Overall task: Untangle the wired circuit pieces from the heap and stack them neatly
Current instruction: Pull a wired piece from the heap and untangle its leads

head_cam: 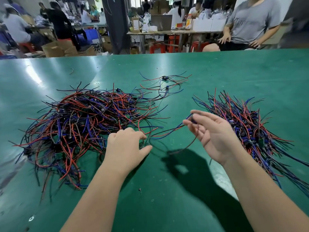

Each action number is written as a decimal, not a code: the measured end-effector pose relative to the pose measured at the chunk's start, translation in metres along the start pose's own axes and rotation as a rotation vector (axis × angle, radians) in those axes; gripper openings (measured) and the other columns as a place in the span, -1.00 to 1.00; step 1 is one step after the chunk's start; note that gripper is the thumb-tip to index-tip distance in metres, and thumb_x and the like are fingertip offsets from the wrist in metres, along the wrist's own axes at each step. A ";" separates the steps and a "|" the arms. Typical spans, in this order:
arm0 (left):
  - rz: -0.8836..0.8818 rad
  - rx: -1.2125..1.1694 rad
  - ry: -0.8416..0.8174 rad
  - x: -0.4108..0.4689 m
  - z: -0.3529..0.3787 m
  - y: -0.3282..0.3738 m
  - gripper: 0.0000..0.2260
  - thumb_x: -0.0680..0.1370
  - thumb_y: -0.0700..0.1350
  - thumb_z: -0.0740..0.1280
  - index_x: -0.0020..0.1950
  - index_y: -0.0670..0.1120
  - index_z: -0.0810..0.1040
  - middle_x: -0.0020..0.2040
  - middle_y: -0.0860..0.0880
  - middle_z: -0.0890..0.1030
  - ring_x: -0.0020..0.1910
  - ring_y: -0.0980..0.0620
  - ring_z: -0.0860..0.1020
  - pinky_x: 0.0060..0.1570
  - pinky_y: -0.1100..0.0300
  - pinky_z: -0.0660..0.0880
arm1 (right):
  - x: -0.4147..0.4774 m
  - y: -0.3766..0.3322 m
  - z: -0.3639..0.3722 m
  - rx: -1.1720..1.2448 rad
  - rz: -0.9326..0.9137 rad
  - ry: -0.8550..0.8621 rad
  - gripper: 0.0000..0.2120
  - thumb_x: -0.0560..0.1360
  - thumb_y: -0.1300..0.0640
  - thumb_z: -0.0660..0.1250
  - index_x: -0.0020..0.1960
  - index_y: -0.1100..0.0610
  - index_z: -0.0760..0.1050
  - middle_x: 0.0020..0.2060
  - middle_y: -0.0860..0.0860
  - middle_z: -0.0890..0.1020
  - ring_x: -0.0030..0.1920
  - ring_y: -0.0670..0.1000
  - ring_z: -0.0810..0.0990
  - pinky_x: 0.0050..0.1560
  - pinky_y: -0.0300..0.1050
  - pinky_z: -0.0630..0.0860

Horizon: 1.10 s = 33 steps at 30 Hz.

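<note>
Spanning gap between both hands: one wired piece [167, 131], long axis left-right. Left hand [128, 146] pinches its board end near heap [80, 121]; right hand [209, 131], fingers part-spread, pinches wire tips, raised. Stack [247, 124] just beyond right hand, nearer arm for placing. Desk [167, 190] green.

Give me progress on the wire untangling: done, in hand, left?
Done: a combed stack lies at right. In hand: one piece, its board pinched by the left hand, a wire lifted by the right hand. Left: the big heap at left, looking larger than the stack, plus two loose pieces farther back.
</note>
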<state>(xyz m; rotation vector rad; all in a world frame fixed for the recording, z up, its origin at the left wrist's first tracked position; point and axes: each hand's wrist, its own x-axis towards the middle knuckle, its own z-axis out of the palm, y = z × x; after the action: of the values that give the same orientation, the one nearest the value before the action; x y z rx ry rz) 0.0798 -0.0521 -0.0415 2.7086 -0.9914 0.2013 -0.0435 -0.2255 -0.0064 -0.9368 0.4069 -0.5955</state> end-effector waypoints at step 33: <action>0.064 -1.206 -0.177 -0.016 -0.013 0.049 -0.86 0.42 -0.12 0.50 -0.29 -0.15 0.65 -0.41 -0.04 0.59 -0.39 0.10 0.46 -0.30 0.27 0.39 | -0.007 0.008 -0.001 -0.215 0.350 -0.209 -0.76 0.11 0.23 0.47 -0.24 0.12 0.53 -0.34 0.08 0.65 -0.54 -0.11 0.48 -0.55 -0.35 0.40</action>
<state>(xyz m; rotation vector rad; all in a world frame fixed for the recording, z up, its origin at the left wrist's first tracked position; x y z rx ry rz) 0.0354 -0.0746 -0.0238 1.5933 -0.8261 -0.4859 -0.0466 -0.2183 -0.0128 -1.0909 0.4402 -0.1338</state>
